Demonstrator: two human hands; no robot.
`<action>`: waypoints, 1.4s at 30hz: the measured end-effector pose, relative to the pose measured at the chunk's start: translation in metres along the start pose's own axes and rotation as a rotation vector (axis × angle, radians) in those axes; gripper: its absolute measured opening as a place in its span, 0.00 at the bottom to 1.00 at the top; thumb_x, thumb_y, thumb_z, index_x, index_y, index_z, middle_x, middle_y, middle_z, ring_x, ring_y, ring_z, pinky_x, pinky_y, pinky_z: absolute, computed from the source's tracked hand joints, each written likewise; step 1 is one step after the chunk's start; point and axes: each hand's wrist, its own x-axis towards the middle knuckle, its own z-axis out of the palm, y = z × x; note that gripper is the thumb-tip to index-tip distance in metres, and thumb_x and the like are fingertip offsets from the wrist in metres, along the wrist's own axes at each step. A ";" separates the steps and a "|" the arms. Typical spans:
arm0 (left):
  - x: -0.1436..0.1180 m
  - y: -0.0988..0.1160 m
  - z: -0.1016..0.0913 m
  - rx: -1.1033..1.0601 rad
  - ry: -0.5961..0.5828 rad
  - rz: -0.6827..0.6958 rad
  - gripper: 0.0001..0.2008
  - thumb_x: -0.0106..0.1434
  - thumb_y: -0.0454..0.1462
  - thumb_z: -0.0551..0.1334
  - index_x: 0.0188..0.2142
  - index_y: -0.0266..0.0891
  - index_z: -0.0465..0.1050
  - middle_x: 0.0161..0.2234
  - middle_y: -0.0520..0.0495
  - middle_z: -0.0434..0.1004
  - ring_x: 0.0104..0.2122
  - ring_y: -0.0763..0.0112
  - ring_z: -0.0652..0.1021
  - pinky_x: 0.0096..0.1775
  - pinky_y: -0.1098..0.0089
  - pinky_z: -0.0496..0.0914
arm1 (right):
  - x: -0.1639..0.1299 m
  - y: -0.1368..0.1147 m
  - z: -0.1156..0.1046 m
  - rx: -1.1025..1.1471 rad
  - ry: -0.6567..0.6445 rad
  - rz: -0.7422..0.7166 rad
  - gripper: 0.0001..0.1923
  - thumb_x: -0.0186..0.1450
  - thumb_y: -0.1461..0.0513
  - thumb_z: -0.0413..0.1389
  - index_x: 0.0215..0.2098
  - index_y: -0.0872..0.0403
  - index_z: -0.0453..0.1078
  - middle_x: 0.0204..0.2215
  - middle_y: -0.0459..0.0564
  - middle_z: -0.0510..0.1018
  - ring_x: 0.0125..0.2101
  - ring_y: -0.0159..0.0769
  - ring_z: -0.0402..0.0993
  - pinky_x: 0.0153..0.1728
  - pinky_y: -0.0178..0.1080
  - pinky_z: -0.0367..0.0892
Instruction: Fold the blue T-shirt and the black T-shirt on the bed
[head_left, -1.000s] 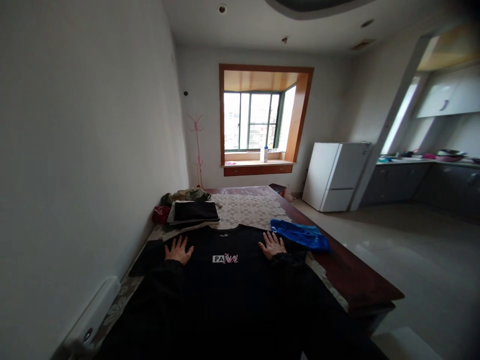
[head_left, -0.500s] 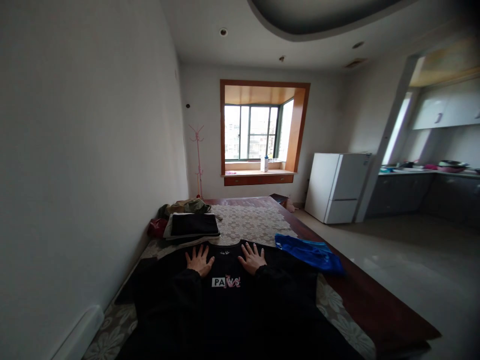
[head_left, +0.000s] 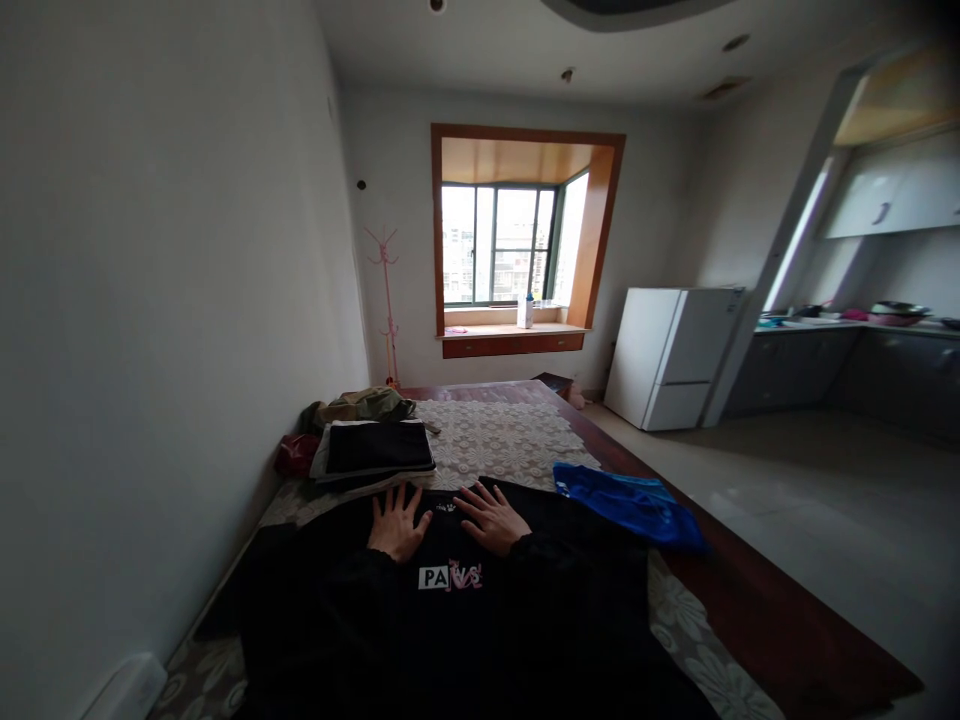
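Wooden table (head_left: pixel 750 640): lace cloth (head_left: pixel 495 440), black shirt (head_left: pixel 480 620), blue garment (head_left: pixel 630 505), folded pile (head_left: pixel 371 450).

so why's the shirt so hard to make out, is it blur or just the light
Head view: mostly light, since the bright window backlights the dim room, so the black shirt and dark sleeves merge; both hands stay fairly sharp; wide-lens distortion bends the walls and darkens the corners.

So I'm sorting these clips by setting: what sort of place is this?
Most likely a lived-in flat: a white fridge beside a kitchen counter, a bay window, and folded clothes on a lace-covered table.
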 end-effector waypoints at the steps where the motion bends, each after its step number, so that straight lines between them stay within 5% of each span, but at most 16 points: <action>1: -0.003 0.004 0.000 -0.003 -0.008 0.059 0.36 0.68 0.57 0.42 0.72 0.51 0.44 0.74 0.48 0.40 0.72 0.47 0.43 0.67 0.39 0.38 | 0.001 -0.003 0.001 -0.001 -0.007 -0.007 0.32 0.72 0.46 0.41 0.72 0.39 0.47 0.73 0.41 0.46 0.72 0.48 0.31 0.67 0.60 0.28; 5: -0.011 0.018 0.003 -0.010 -0.036 0.229 0.32 0.69 0.55 0.45 0.70 0.58 0.47 0.73 0.58 0.45 0.72 0.57 0.46 0.69 0.47 0.41 | 0.005 -0.021 0.013 -0.017 0.045 0.122 0.33 0.72 0.50 0.42 0.73 0.45 0.47 0.73 0.46 0.44 0.72 0.54 0.27 0.66 0.66 0.28; 12: -0.016 0.027 0.005 -0.006 -0.020 0.141 0.33 0.70 0.54 0.41 0.71 0.52 0.47 0.74 0.55 0.43 0.72 0.56 0.45 0.69 0.44 0.40 | -0.003 -0.043 0.012 -0.026 0.002 0.141 0.32 0.72 0.46 0.39 0.73 0.37 0.43 0.73 0.36 0.42 0.72 0.45 0.31 0.68 0.58 0.27; 22: -0.065 -0.027 -0.021 0.044 0.052 -0.203 0.38 0.70 0.54 0.38 0.71 0.35 0.48 0.73 0.38 0.47 0.71 0.48 0.47 0.68 0.43 0.43 | -0.051 -0.015 -0.010 -0.073 0.085 0.631 0.36 0.73 0.49 0.31 0.74 0.57 0.36 0.74 0.55 0.37 0.72 0.53 0.28 0.66 0.61 0.28; 27: -0.118 -0.003 -0.026 0.042 0.042 -0.130 0.37 0.69 0.55 0.43 0.70 0.38 0.51 0.72 0.38 0.47 0.71 0.45 0.48 0.67 0.41 0.44 | -0.081 -0.066 -0.004 -0.057 0.030 0.508 0.35 0.73 0.46 0.35 0.74 0.49 0.40 0.74 0.49 0.40 0.72 0.54 0.29 0.66 0.63 0.28; 30: -0.162 0.026 -0.020 0.033 0.026 0.030 0.36 0.68 0.58 0.47 0.70 0.48 0.52 0.73 0.47 0.47 0.71 0.49 0.49 0.68 0.44 0.46 | -0.111 -0.109 0.017 -0.028 -0.016 0.265 0.34 0.71 0.42 0.40 0.72 0.36 0.45 0.73 0.37 0.42 0.72 0.50 0.31 0.67 0.61 0.27; 33: -0.210 0.039 -0.016 0.022 0.017 0.151 0.34 0.68 0.57 0.48 0.70 0.53 0.51 0.73 0.53 0.47 0.71 0.55 0.49 0.69 0.48 0.46 | -0.154 -0.131 0.037 -0.001 0.019 0.056 0.34 0.71 0.41 0.39 0.72 0.36 0.44 0.73 0.38 0.41 0.72 0.51 0.30 0.66 0.63 0.26; 38: -0.289 0.007 -0.012 -0.029 0.223 0.047 0.32 0.70 0.53 0.49 0.69 0.48 0.55 0.71 0.48 0.54 0.70 0.56 0.56 0.68 0.48 0.49 | -0.244 -0.100 0.056 -0.034 0.278 0.284 0.33 0.72 0.45 0.41 0.72 0.44 0.50 0.71 0.44 0.52 0.71 0.49 0.42 0.68 0.58 0.35; 42: -0.353 -0.029 0.014 -0.147 0.480 -0.078 0.30 0.69 0.48 0.50 0.68 0.47 0.58 0.68 0.47 0.63 0.69 0.56 0.58 0.69 0.49 0.48 | -0.314 -0.066 0.086 0.029 0.630 0.460 0.34 0.71 0.48 0.45 0.72 0.49 0.52 0.71 0.49 0.55 0.70 0.49 0.44 0.69 0.57 0.39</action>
